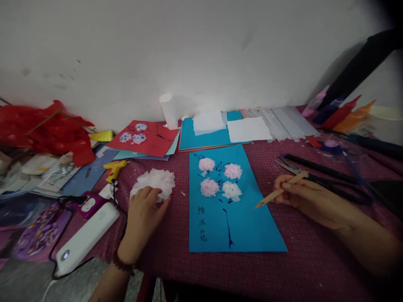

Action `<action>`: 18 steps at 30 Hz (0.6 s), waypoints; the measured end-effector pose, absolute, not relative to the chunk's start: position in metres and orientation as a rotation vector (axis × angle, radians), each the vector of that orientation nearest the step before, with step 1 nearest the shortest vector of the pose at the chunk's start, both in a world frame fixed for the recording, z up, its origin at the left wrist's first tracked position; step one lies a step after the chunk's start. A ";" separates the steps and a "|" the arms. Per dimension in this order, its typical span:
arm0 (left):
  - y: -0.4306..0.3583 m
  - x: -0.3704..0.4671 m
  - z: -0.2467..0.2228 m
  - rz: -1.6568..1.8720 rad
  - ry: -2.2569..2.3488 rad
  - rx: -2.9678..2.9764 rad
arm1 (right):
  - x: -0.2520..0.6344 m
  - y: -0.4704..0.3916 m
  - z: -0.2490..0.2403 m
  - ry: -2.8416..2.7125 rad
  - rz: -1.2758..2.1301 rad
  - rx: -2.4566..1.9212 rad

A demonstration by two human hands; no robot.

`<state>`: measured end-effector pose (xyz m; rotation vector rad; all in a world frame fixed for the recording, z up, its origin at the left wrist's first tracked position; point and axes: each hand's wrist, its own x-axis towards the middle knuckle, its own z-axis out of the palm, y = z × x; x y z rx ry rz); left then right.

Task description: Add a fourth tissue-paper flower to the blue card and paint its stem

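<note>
Far left: crumpled red plastic (47, 132) heaped against the wall, loose papers below it. White power bank (86, 237) at the table's near left edge, cable attached; a yellow glue gun (115, 167) lies just beyond it.

Left hand (143, 209) rests palm down on the maroon checked tablecloth (315, 260), fingers curled, fingertips pressing the near edge of a pile of white tissue squares (154, 181). Pile lies just left of the blue card.

Centre: blue card (248, 226) flat on the cloth, bearing four tissue flowers (220, 180), three pinkish and one white, with dark painted stems and written characters beneath.

Behind: red card (157, 140) with smaller flowers, white sheets (248, 129) on more blue paper.

Right hand (302, 195) pinches a wooden stick (280, 191), fingers closed around it, tip angled down toward the blue card's right edge, not touching. Black scissors (327, 178) lie just beyond that hand.
</note>
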<state>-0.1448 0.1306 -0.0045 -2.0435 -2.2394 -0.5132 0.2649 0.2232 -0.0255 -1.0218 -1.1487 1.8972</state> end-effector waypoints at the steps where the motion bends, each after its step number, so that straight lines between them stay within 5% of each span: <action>1: 0.133 -0.144 -0.005 -0.555 -2.257 -2.036 | 0.265 0.224 -0.026 -1.161 1.903 -1.017; 12: 0.137 -0.164 0.038 -1.704 -2.681 -1.769 | 0.267 0.226 -0.027 -1.058 1.849 -0.989; 18: 0.138 -0.108 0.038 -2.344 -2.833 -1.803 | 0.233 0.208 -0.011 -1.076 1.728 -0.836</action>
